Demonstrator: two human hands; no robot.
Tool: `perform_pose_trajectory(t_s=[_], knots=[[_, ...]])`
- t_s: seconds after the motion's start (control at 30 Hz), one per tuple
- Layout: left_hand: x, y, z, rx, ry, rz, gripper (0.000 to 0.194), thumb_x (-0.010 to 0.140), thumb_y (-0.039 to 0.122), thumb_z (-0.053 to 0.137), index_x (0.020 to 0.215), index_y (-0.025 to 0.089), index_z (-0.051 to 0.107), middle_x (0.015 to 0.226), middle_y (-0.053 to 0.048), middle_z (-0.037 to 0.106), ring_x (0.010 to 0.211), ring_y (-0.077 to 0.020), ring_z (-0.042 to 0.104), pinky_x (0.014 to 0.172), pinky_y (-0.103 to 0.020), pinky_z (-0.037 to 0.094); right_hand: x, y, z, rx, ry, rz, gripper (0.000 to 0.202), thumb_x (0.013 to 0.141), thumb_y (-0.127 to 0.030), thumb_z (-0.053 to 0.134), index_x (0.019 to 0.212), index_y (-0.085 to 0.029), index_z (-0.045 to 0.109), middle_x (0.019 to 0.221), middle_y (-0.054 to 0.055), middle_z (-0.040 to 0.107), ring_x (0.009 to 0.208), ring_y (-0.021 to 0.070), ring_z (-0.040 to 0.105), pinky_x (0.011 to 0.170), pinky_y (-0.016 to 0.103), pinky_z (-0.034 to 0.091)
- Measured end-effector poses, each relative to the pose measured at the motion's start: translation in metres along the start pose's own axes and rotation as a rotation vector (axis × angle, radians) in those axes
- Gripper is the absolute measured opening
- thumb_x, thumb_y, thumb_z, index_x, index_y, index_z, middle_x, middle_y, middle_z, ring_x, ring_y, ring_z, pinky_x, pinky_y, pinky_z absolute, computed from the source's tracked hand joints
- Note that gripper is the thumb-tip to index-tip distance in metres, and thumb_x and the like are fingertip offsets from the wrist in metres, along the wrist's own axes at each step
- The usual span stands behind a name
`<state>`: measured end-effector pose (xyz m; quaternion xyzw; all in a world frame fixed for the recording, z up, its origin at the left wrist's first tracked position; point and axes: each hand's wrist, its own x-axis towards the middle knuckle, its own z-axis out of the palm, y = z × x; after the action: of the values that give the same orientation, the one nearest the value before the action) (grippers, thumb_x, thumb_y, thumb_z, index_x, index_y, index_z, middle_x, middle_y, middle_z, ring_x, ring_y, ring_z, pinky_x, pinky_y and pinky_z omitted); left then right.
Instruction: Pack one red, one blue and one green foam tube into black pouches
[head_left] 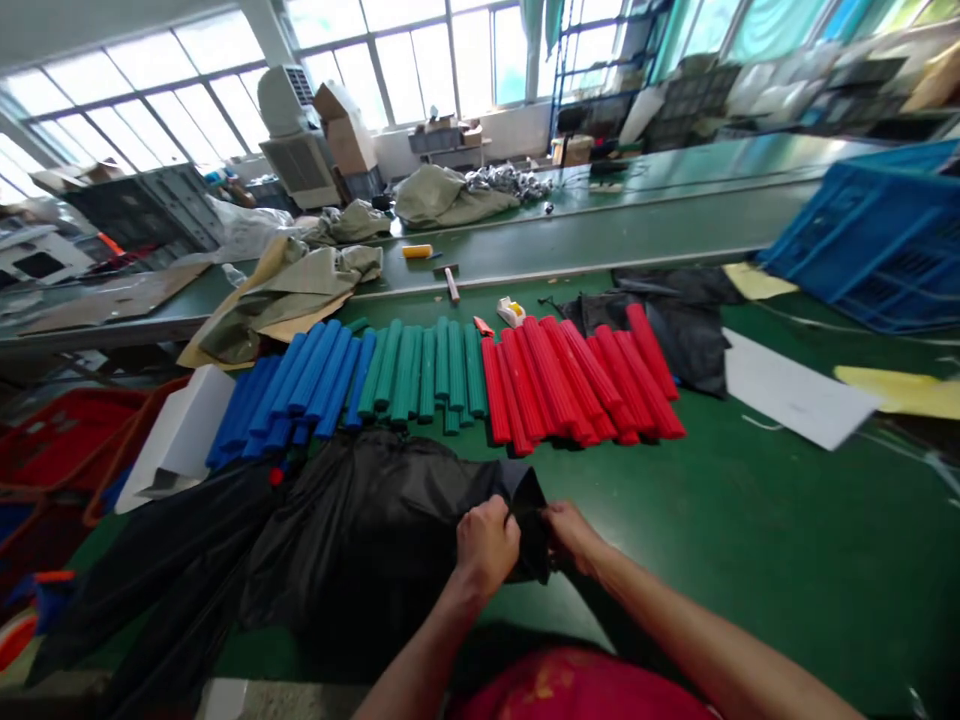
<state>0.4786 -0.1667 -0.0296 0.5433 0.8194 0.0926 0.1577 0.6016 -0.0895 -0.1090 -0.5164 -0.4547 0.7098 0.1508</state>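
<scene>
A long black bag point(375, 510) lies across the green table point(712, 530), its open end towards the right. My left hand point(489, 543) is closed on the bag near that end. At the edge of the opening, my right hand point(571, 535) pinches the black material, its fingertips partly hidden. Beyond the bag lie rows of ribbed rods: blue rods point(304, 380) at the left, green rods point(424, 370) in the middle and red rods point(574, 385) at the right.
A blue crate point(862, 240) stands at the right, near a white sheet point(799, 388). Red crates point(75, 435) are at the far left, beside a white box point(180, 435). Behind the rods lie a yellow-and-white tape dispenser point(511, 312) and a yellow roll point(417, 252).
</scene>
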Motion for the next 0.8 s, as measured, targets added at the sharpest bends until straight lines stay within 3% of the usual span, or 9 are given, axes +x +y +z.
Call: perform_pose_trajectory(t_s=[0.13, 0.23, 0.33, 0.4, 0.47, 0.53, 0.63, 0.8], knots=[[0.008, -0.004, 0.045, 0.006, -0.143, -0.035, 0.015, 0.084, 0.025, 0.046, 0.086, 0.019, 0.060, 0.088, -0.007, 0.071, 0.086, -0.0194, 0.067, 0.068, -0.027, 0.040, -0.002, 0.013, -0.029, -0.184, 0.018, 0.104, 0.020, 0.077, -0.023, 0.053, 0.058, -0.016, 0.051, 0.037, 0.001, 0.052, 0.032, 0.0143, 0.052, 0.031, 0.019, 0.038], [0.013, -0.011, 0.067, -0.015, -0.181, -0.037, 0.016, 0.085, 0.024, 0.045, 0.087, 0.019, 0.060, 0.088, -0.007, 0.071, 0.086, -0.0181, 0.067, 0.067, -0.026, 0.040, -0.005, -0.006, -0.051, -0.282, 0.092, 0.088, 0.022, 0.079, -0.027, 0.057, 0.061, -0.014, 0.055, 0.042, 0.005, 0.058, 0.034, 0.0156, 0.055, 0.034, 0.020, 0.040], [0.018, -0.019, 0.082, -0.061, -0.204, -0.030, 0.016, 0.086, 0.025, 0.044, 0.084, 0.020, 0.059, 0.085, -0.005, 0.071, 0.080, -0.0158, 0.066, 0.063, -0.024, 0.038, -0.003, -0.046, -0.093, -0.358, 0.389, -0.059, 0.025, 0.086, -0.035, 0.048, 0.076, -0.014, 0.060, 0.061, 0.007, 0.067, 0.048, 0.0161, 0.062, 0.046, 0.023, 0.047], [0.020, -0.023, 0.090, -0.101, -0.204, -0.014, 0.016, 0.087, 0.024, 0.043, 0.080, 0.020, 0.057, 0.081, -0.004, 0.070, 0.076, -0.0143, 0.065, 0.062, -0.023, 0.037, 0.002, -0.075, -0.131, -0.417, 0.653, -0.153, 0.031, 0.089, -0.039, 0.044, 0.094, -0.013, 0.061, 0.089, 0.012, 0.069, 0.075, 0.0199, 0.067, 0.064, 0.028, 0.050], [0.021, -0.027, 0.096, -0.146, -0.197, 0.008, 0.017, 0.088, 0.022, 0.042, 0.078, 0.020, 0.056, 0.079, -0.004, 0.070, 0.074, -0.0135, 0.064, 0.062, -0.022, 0.037, 0.010, -0.100, -0.170, -0.475, 0.879, -0.173, 0.038, 0.089, -0.038, 0.046, 0.114, -0.011, 0.055, 0.116, 0.019, 0.060, 0.104, 0.0265, 0.059, 0.083, 0.035, 0.047], [0.023, -0.029, 0.100, -0.166, -0.198, 0.017, 0.019, 0.088, 0.020, 0.040, 0.077, 0.020, 0.055, 0.078, -0.004, 0.069, 0.075, -0.0135, 0.064, 0.063, -0.021, 0.038, 0.020, -0.115, -0.203, -0.517, 0.985, -0.128, 0.043, 0.088, -0.038, 0.052, 0.120, -0.010, 0.051, 0.124, 0.021, 0.054, 0.114, 0.0292, 0.053, 0.091, 0.043, 0.043], [0.027, -0.030, 0.101, -0.128, -0.232, -0.001, 0.023, 0.088, 0.020, 0.038, 0.074, 0.023, 0.056, 0.077, -0.002, 0.070, 0.078, -0.0143, 0.066, 0.065, -0.021, 0.040, 0.039, -0.119, -0.231, -0.549, 0.923, -0.054, 0.032, 0.086, -0.041, 0.059, 0.101, -0.012, 0.060, 0.103, 0.010, 0.064, 0.096, 0.0225, 0.060, 0.085, 0.041, 0.047], [0.032, -0.024, 0.090, -0.096, -0.262, -0.079, 0.014, 0.080, 0.027, 0.050, 0.072, 0.028, 0.062, 0.074, 0.002, 0.071, 0.084, -0.0172, 0.067, 0.072, -0.021, 0.046, 0.055, -0.114, -0.250, -0.559, 0.795, -0.097, 0.027, 0.087, -0.038, 0.060, 0.079, -0.013, 0.061, 0.076, 0.000, 0.062, 0.069, 0.0132, 0.060, 0.068, 0.031, 0.050]])
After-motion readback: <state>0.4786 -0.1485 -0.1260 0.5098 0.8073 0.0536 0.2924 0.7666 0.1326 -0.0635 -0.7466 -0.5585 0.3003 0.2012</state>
